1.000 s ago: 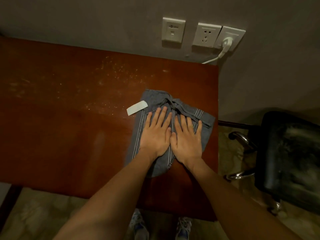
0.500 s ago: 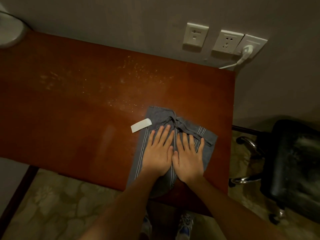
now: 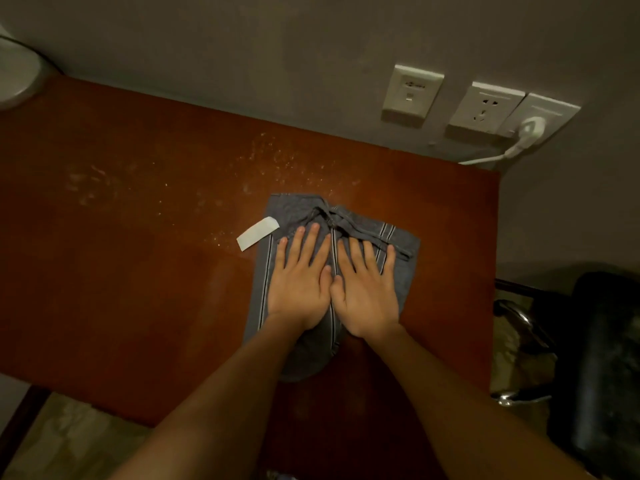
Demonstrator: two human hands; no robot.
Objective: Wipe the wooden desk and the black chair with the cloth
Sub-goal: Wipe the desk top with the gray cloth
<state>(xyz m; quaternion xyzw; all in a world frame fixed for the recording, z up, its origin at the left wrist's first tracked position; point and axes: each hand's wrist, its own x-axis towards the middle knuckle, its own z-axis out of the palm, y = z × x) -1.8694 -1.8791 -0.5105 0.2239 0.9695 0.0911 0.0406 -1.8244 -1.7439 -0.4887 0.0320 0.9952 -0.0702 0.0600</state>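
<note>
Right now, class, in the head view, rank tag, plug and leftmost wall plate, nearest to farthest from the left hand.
1. Tag, just left of the left hand.
2. Leftmost wall plate, ahead on the wall.
3. Plug, farther right on the wall.

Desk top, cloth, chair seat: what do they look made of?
Desk: reddish-brown wood or veneer, semi-gloss; faint sheen under dusty specks.
Cloth: soft grey striped fabric; it creases and bunches.
Chair seat: black, probably leather or vinyl; dull patchy sheen.
</note>
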